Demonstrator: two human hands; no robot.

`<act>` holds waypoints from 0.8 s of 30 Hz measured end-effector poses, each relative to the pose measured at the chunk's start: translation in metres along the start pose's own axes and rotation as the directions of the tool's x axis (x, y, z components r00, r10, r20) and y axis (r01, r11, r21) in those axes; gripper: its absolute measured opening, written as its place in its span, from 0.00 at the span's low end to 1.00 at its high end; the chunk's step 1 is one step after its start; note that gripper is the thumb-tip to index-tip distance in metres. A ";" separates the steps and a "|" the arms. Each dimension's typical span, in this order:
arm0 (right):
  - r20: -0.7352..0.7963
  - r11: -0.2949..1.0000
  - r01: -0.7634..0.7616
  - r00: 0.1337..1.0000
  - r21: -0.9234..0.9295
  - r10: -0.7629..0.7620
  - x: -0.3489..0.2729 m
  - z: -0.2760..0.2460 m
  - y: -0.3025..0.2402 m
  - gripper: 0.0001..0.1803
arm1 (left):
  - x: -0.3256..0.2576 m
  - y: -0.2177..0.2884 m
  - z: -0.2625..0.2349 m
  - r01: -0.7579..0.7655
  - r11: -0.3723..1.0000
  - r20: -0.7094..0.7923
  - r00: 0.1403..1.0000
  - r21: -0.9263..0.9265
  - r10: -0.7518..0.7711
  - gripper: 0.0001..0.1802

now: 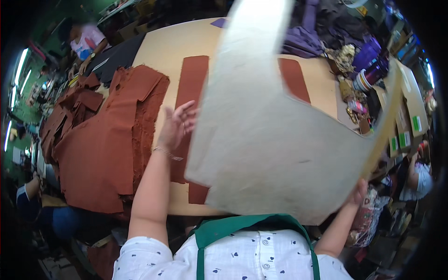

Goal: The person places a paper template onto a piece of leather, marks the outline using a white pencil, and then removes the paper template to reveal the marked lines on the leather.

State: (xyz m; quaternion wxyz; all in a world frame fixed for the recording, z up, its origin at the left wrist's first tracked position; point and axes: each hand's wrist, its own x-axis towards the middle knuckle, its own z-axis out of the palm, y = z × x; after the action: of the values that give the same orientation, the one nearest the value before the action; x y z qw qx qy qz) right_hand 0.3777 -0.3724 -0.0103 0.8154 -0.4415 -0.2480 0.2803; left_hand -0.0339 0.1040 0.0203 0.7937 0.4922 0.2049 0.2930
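A large flat pale grey pattern board point(261, 154) with a cut-out shape is raised over the table in front of me, slightly blurred. My right hand point(358, 192) grips its lower right edge, the fingers partly hidden. Just off the board's left edge, my left hand point(176, 127) is open with its fingers spread, and a bracelet is on the wrist. Beneath the board lies a reddish-brown piece of fabric point(192, 79), mostly covered. A yellowish strip point(383, 126) runs along the board's right side; I cannot tell whether it is a separate piece.
Stacked reddish-brown fabric point(98, 158) covers the left of the pale table point(161, 44). Purple cloth point(301, 42) lies at the far right. Purple bottles point(368, 53), a white cup point(361, 80) and clutter line the right edge. Another person point(88, 42) is at the far left.
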 end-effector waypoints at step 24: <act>-0.092 -0.151 -0.090 0.996 -0.984 0.007 0.090 0.149 0.099 0.34 | 0.002 -0.021 -0.012 0.446 0.058 -0.442 0.849 0.893 0.289 0.40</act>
State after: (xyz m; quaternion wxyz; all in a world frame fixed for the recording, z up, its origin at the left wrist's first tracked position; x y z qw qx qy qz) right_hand 0.3217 -0.1801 -0.0082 0.1928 -0.9221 -0.3351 0.0127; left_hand -0.0345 0.1064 -0.0041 0.1617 0.7849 0.5805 0.1439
